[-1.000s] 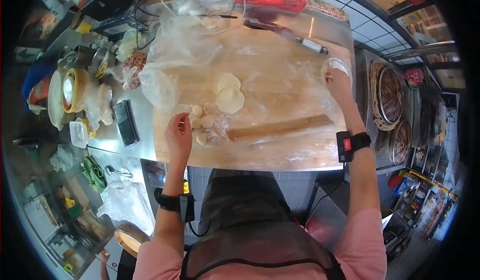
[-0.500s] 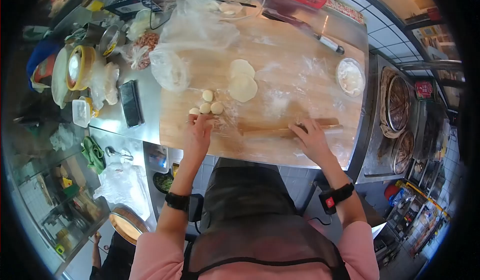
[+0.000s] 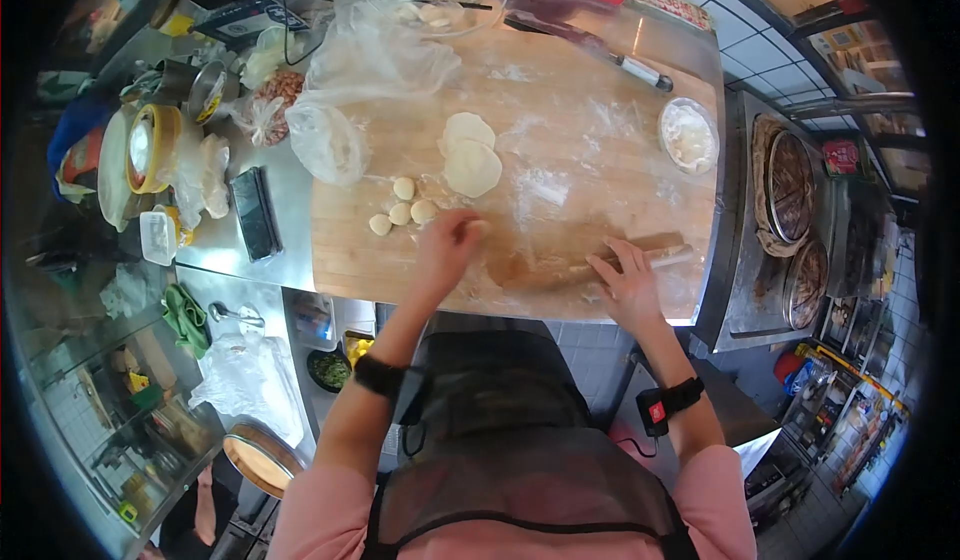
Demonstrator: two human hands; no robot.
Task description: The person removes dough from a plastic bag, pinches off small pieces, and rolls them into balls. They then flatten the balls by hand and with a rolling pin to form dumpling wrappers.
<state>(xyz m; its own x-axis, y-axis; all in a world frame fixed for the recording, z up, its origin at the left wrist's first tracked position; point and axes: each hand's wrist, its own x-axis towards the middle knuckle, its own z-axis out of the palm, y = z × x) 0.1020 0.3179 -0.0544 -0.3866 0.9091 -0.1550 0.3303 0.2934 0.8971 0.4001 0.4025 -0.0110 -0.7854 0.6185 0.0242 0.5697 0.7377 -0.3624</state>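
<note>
My left hand [image 3: 450, 252] is closed over the near side of the floured wooden board [image 3: 350, 260], pinching a small pale dough piece [image 3: 481, 228] that partly shows at the fingertips. Just left of it sit several round dough balls [image 3: 402, 213]. My right hand [image 3: 630, 282] lies over a wooden rolling pin [image 3: 668, 257], fingers curled on it near its right end; the pin's left part is blurred. Beyond my hands, two flat round dough wrappers [image 3: 472, 167] overlap on the board.
A bowl of flour [image 3: 689, 136] stands at the board's right, below a knife-like tool with a white handle [image 3: 645, 72]. Plastic bags [image 3: 325, 142] cover the left back. A phone [image 3: 255, 214] lies on the steel counter. At lower left, another person's arm [image 3: 205, 505] shows.
My left hand has moved right from the dough balls with a dough piece in its fingers. My right hand stays on the rolling pin, which has shifted slightly. The view has moved a little.
</note>
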